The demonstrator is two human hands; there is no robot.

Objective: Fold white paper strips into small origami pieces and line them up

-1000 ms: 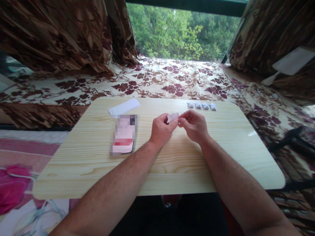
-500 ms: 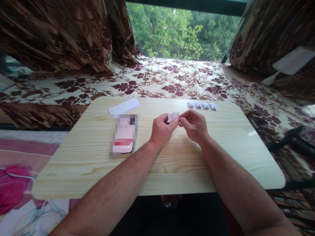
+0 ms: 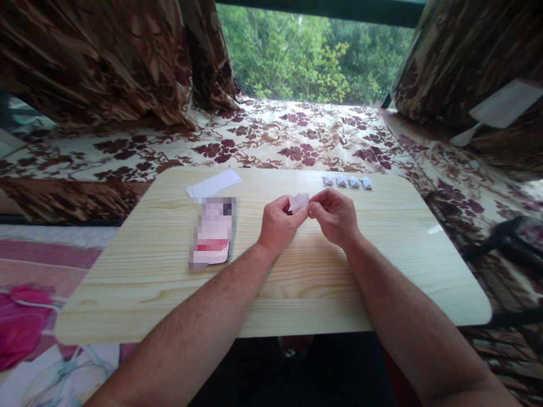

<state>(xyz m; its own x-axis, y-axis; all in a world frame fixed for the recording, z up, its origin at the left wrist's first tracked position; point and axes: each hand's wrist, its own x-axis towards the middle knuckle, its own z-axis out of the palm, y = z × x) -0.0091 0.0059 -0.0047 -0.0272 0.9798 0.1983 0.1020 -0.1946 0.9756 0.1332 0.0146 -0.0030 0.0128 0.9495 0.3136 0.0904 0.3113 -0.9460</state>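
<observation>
A small white folded paper (image 3: 298,202) is held between my hands above the middle of the table. My left hand (image 3: 280,221) is closed on it, thumb along its near side. My right hand (image 3: 335,215) pinches at the paper's right edge with thumb and forefinger. The pinched part is mostly hidden by the fingertips. Beyond my right hand, several small white folded paper pieces (image 3: 348,182) sit in a row near the table's far edge. A few white paper strips (image 3: 213,183) lie at the far left.
A phone (image 3: 212,232), blurred out in part, lies on the wooden table (image 3: 148,271) left of my left hand. Behind the table is a ledge with floral cloth (image 3: 297,135). A white lamp (image 3: 507,104) stands at the right. Papers and a cable (image 3: 76,356) lie lower left.
The paper between my fingers has shifted shape slightly, its top points less spread. Both hands stay in nearly the same place.
</observation>
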